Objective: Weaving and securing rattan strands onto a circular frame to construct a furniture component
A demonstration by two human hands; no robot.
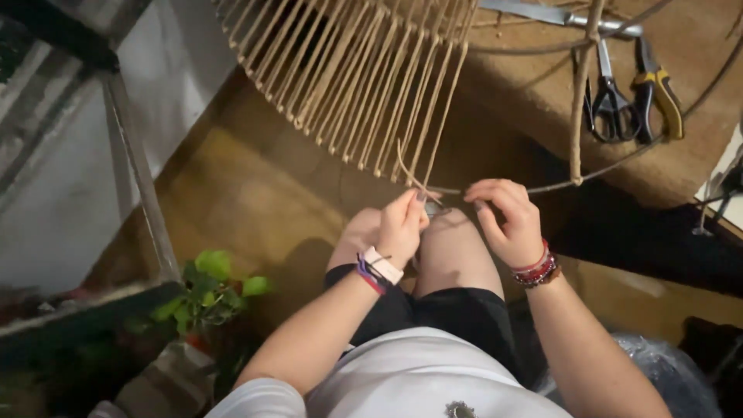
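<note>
Head view shows my left hand (401, 224) pinching the cord end (414, 179) and my right hand (507, 220) gripping the wire ring (542, 188) beside it, mid-wrap; tightening needs steady tension.

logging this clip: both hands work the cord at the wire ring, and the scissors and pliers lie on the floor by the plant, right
Not quite. The scissors and pliers lie on the brown table at upper right, not on the floor by the plant. The head view shows this. The left hand and right hand do work the cord at the wire ring.
</note>
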